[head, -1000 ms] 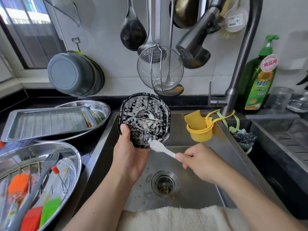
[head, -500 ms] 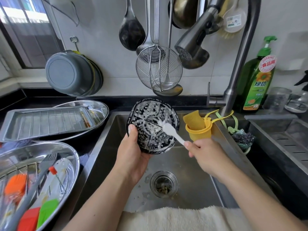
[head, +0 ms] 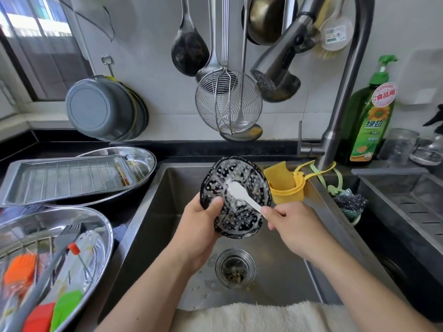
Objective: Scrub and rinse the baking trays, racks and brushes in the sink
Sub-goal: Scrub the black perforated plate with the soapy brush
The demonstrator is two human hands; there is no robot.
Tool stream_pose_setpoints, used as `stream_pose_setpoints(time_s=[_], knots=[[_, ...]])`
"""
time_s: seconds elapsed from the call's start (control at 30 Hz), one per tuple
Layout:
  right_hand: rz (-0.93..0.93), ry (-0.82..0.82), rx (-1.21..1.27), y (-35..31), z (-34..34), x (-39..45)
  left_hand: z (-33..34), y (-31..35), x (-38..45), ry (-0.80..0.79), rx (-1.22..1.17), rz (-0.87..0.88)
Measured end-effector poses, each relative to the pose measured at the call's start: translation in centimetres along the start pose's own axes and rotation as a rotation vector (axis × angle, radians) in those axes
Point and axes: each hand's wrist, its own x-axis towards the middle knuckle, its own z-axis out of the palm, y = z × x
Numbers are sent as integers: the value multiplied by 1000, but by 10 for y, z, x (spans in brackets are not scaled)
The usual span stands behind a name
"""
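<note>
Currently the left hand [head: 200, 226] grips a round black perforated rack [head: 236, 197] by its lower left edge, thumb curled over the front, tilted up over the sink [head: 153, 212]; rack face is covered in white suds. Right hand [head: 291, 226] pinches the handle of a small white brush [head: 239, 192] between fingers [head: 266, 210] and thumb, brush head pressed against the rack's soapy middle. Drain strainer [head: 235, 268] sits in the sink floor below the hands, with bits of debris in it. Yellow cup holder [head: 286, 188] hangs inside the sink's back right corner, just beside the rack. Faucet [head: 340, 104] rises at the back right, its spray head hanging above the sink. Green dish soap bottle [head: 370, 121] stands right of the faucet. On the bench left of the sink: a rectangular steel baking tray [head: 64, 180] resting on an oval steel dish [head: 146, 161], and nearer the camera another oval steel dish [head: 105, 236] holding an orange silicone brush [head: 20, 270], a green one [head: 66, 307], a red one [head: 38, 317], a wire rack and a fork. Wire skimmer [head: 227, 104] and ladles hang on the wall behind. Cream towel [head: 251, 317] lies over the sink's front edge.
</note>
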Motion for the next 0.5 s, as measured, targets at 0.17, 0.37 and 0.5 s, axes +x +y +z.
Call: stream_pose_setpoints(time_s=[0.17,0.37,0.5], knots=[[-108,-88,6,-10,12,-9,5,-8,-2,-96,103,13],[-94,26,35,-9,4,-2,7,-6,-5,-120,86,-23],[-127,-117,-39,-9,8,-6,0,-4,-1,-91,55,-41]])
